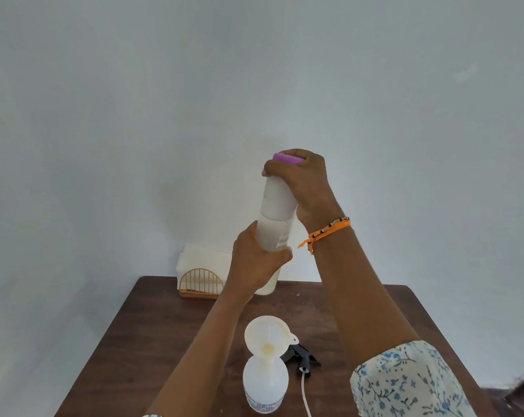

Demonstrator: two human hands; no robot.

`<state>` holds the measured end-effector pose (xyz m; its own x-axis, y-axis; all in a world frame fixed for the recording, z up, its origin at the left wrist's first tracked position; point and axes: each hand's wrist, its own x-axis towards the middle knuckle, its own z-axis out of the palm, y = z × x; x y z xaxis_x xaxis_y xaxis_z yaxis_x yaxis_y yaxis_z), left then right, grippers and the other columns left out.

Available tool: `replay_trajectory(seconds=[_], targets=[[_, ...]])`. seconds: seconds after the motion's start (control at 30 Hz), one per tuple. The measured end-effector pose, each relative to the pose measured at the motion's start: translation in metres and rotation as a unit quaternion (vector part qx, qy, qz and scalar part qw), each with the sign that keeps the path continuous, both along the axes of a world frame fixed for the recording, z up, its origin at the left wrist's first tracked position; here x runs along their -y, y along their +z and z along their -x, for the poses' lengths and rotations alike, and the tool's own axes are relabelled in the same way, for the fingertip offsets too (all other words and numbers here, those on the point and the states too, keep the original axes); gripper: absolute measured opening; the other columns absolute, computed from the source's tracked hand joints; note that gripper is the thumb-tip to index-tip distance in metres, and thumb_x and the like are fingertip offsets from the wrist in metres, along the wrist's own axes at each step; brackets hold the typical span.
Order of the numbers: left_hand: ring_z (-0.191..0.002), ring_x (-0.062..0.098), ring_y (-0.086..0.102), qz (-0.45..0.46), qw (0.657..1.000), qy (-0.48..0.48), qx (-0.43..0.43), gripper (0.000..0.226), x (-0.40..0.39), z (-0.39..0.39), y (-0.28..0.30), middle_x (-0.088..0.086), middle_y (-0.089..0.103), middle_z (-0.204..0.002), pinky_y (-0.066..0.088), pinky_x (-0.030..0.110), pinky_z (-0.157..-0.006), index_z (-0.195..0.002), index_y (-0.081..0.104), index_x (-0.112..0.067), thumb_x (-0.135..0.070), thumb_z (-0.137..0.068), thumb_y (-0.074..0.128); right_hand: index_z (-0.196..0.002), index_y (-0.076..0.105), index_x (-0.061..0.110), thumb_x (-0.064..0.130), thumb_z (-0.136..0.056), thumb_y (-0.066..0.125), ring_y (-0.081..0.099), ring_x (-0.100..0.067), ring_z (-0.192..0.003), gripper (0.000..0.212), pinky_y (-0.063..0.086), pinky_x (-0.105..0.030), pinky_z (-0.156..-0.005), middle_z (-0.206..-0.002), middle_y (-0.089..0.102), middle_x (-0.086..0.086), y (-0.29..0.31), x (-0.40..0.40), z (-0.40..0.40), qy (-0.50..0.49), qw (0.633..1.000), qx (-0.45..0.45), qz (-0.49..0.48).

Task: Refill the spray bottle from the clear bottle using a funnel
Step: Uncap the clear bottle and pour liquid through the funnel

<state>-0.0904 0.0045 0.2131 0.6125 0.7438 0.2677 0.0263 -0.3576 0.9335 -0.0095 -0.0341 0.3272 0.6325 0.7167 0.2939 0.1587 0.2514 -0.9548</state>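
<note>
I hold the clear bottle (277,218) upright above the back of the table. My left hand (254,263) grips its lower body, and my right hand (299,182) wraps round its purple cap (287,158) from above. Liquid fills the bottle about halfway. Near the front edge stands the translucent spray bottle (265,383) with its head off. A white funnel (268,335) sits in its neck. The black spray head (304,356) lies on the table just right of it, its white tube (305,392) trailing toward me.
A brown wooden table (152,350) stands against a pale wall. At its back left, a gold wire holder (200,284) carries white napkins (203,257). A floral sleeve (405,383) covers my right upper arm.
</note>
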Motion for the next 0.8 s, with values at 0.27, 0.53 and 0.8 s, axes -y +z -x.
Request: replay_trajectory(seconds=[0.27,0.53,0.8], targets=[[-0.088,0.014,0.061,0.042,0.996,-0.074,0.038,0.051,0.008,0.005,-0.002,-0.011,0.061,-0.095,0.048,0.016,-0.067,-0.109,0.049,-0.030,-0.035,-0.065,0.076,-0.097,0.057,0.020,0.014,-0.065,0.069,0.058,-0.010,-0.071,0.034,0.048,-0.018,-0.059,-0.086,0.057,0.002,0.001,0.016,-0.011,0.179,0.983,0.024,-0.012],[-0.090,0.005,0.054,0.015,0.998,-0.052,0.015,0.062,0.003,0.014,0.010,-0.020,0.048,-0.098,0.041,0.010,-0.065,-0.112,0.035,-0.033,-0.051,-0.061,0.067,-0.118,0.043,0.019,0.018,-0.080,0.068,0.057,-0.020,-0.092,0.046,0.050,-0.027,-0.075,-0.102,0.060,-0.007,-0.012,0.021,-0.030,0.171,0.981,-0.066,-0.067],[-0.088,0.004,0.050,-0.012,1.000,-0.005,0.008,0.054,0.000,0.011,0.013,-0.013,0.044,-0.106,0.039,0.010,-0.070,-0.111,0.030,-0.032,-0.038,-0.076,0.071,-0.123,0.034,0.019,0.024,-0.076,0.073,0.058,-0.015,-0.091,0.061,0.050,-0.024,-0.070,-0.107,0.051,-0.004,-0.013,0.017,-0.015,0.049,0.996,0.005,-0.077]])
